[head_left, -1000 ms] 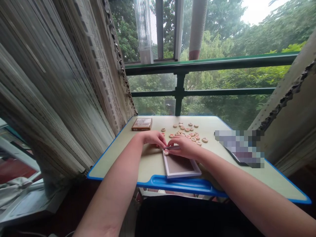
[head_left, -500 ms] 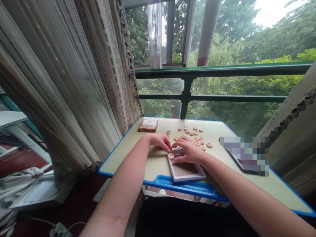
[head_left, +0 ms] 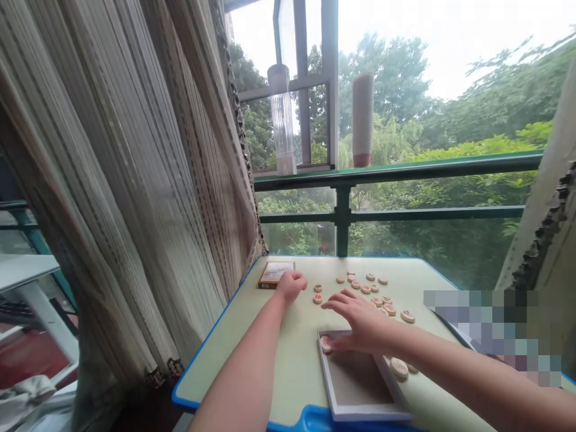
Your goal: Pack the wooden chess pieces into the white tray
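A green railing (head_left: pixel 427 171) is running behind the cream table (head_left: pixel 294 372); above the table, the right hand (head_left: pixel 365 322) is hovering, loosely spread, the left hand (head_left: pixel 291 287) curled, its grip unclear.

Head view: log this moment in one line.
left hand: curled near brown box | right hand: open over far edge of white tray | round piece: in tray's far left corner

— And what sort of place was this, then?
— Homelike, a balcony-style corner! Striped curtains (head_left: pixel 135 180) hung left, a green railing (head_left: pixel 405 174) crossed the far side, trees (head_left: pixel 389 72) rose beyond, and a blue-edged table (head_left: pixel 294 360) stood near!
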Motion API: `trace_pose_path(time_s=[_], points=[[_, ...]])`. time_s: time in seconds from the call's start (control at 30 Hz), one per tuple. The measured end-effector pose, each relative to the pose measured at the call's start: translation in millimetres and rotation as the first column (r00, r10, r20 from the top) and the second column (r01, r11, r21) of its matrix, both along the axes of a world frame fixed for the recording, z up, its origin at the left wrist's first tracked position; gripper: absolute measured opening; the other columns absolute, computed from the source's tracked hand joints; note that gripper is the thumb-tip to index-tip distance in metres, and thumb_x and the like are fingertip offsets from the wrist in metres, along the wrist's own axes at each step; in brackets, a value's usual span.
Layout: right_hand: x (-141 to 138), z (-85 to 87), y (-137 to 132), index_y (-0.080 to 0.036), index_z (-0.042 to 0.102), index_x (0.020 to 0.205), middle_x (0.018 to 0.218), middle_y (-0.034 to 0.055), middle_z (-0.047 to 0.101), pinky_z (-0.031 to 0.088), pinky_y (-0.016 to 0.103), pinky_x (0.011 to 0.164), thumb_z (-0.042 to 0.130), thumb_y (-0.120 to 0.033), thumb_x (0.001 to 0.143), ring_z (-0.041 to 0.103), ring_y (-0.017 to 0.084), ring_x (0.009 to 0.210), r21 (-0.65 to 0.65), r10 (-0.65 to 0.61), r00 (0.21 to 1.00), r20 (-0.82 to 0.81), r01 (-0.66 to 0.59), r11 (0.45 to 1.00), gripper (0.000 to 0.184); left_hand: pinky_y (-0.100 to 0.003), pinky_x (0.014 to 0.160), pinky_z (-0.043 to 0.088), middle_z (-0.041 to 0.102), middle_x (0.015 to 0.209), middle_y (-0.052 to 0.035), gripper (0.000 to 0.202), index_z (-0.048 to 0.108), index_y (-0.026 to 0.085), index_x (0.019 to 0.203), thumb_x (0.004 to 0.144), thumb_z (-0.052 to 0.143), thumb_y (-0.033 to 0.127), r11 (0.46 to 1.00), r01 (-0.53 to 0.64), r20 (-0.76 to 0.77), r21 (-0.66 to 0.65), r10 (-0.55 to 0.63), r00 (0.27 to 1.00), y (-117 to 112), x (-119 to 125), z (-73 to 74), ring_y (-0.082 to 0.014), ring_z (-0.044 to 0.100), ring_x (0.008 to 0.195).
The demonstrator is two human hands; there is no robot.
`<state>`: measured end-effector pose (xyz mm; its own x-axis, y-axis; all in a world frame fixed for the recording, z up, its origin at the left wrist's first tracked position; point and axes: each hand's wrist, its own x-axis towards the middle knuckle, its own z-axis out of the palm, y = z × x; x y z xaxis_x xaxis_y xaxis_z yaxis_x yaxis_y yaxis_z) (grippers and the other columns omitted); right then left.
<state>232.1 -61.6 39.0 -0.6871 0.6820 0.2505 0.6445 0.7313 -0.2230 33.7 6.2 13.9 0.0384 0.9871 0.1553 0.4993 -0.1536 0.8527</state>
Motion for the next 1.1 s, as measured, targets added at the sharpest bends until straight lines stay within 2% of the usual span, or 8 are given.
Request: trace_pose_path(time_s=[0.07,0.17,0.27,0.4,0.63,0.87,0.97,1.1], points=[[7,-0.4,5,-0.021,0.062,0.106,0.106,0.0091,0.062,0.041,0.039,0.087,0.063,-0.044,0.071,0.050,0.026,0.101,0.022,-0.078,0.992,-0.102,0.081,0.996,0.042,-0.023,0.053,0.032,0.044,0.050,0.0030,0.014,0.053,0.015,0.051,0.063,0.050,0.021,0.976,-0.141,-0.073,0.167,0.155,0.985,6,0,-4.5,-0.0101,0.041,0.055],[23,-3.4,8,-0.022,0.066,0.091,0.099,0.0082,0.063,0.042,0.038,0.085,0.049,-0.040,0.083,0.052,0.023,0.099,0.056,-0.163,0.962,-0.218,0.179,0.982,0.026,-0.024,0.060,0.036,0.054,0.060,0.0004,0.011,0.060,0.016,0.060,0.064,0.052,0.022,0.958,-0.018,-0.264,0.285,0.096,0.960,9,2,-13.0,-0.0122,0.047,0.062],[39,-2.7,8,-0.022,0.066,0.086,0.095,0.0084,0.065,0.043,0.038,0.082,0.049,-0.037,0.083,0.053,0.024,0.096,0.123,-0.083,0.986,-0.144,0.101,0.987,0.023,-0.025,0.062,0.039,0.061,0.070,-0.0014,0.022,0.068,0.017,0.078,0.062,0.058,0.028,0.980,0.164,-0.358,0.111,-0.114,0.927,9,6,-19.2,-0.0131,0.050,0.064],[50,2.7,12,-0.021,0.067,0.079,0.088,0.0089,0.067,0.042,0.039,0.081,0.046,-0.032,0.084,0.056,0.024,0.090,0.199,-0.088,0.994,-0.072,0.101,0.975,0.024,-0.026,0.063,0.041,0.063,0.078,-0.0048,0.037,0.068,0.015,0.092,0.062,0.062,0.035,0.986,0.150,-0.291,-0.073,-0.165,0.942,8,4,-17.1,-0.0159,0.054,0.070],[53,-2.3,25,-0.019,0.066,0.087,0.089,0.0066,0.069,0.045,0.029,0.067,0.043,-0.032,0.082,0.062,0.019,0.079,-0.188,-0.497,0.808,-0.317,0.461,0.868,0.027,-0.026,0.071,0.042,0.061,0.098,-0.0068,0.047,0.066,0.018,0.101,0.061,0.065,0.043,0.951,0.283,-0.410,-0.121,-0.308,0.859,-1,0,-5.4,-0.0179,0.054,0.081],[46,-2.1,12,-0.021,0.052,0.116,0.091,0.0051,0.066,0.042,0.033,0.075,0.050,-0.032,0.077,0.056,0.021,0.089,0.023,-0.210,0.939,-0.272,0.224,0.974,0.040,-0.025,0.071,0.041,0.065,0.092,-0.0059,0.048,0.065,0.019,0.107,0.068,0.059,0.045,0.963,0.250,-0.396,-0.101,-0.269,0.878,-5,6,-10.2,-0.0176,0.056,0.079],[40,-2.5,1,-0.022,0.058,0.106,0.088,0.0049,0.066,0.042,0.033,0.075,0.055,-0.019,0.069,0.054,0.022,0.090,0.039,-0.003,0.997,-0.083,0.006,0.999,0.037,-0.025,0.071,0.041,0.066,0.090,-0.0053,0.048,0.064,0.019,0.108,0.068,0.059,0.044,0.967,0.238,-0.396,-0.093,-0.255,0.882,-7,7,-10.9,-0.0173,0.056,0.078],[31,-8.3,-5,-0.021,0.064,0.084,0.080,0.0047,0.067,0.041,0.030,0.068,0.052,-0.010,0.067,0.054,0.022,0.083,0.043,0.007,0.997,0.071,-0.010,0.999,0.023,-0.024,0.067,0.041,0.065,0.086,-0.0038,0.045,0.065,0.019,0.105,0.066,0.060,0.042,0.969,0.227,-0.402,-0.101,-0.248,0.881,-6,7,-10.7,-0.0158,0.056,0.073]])
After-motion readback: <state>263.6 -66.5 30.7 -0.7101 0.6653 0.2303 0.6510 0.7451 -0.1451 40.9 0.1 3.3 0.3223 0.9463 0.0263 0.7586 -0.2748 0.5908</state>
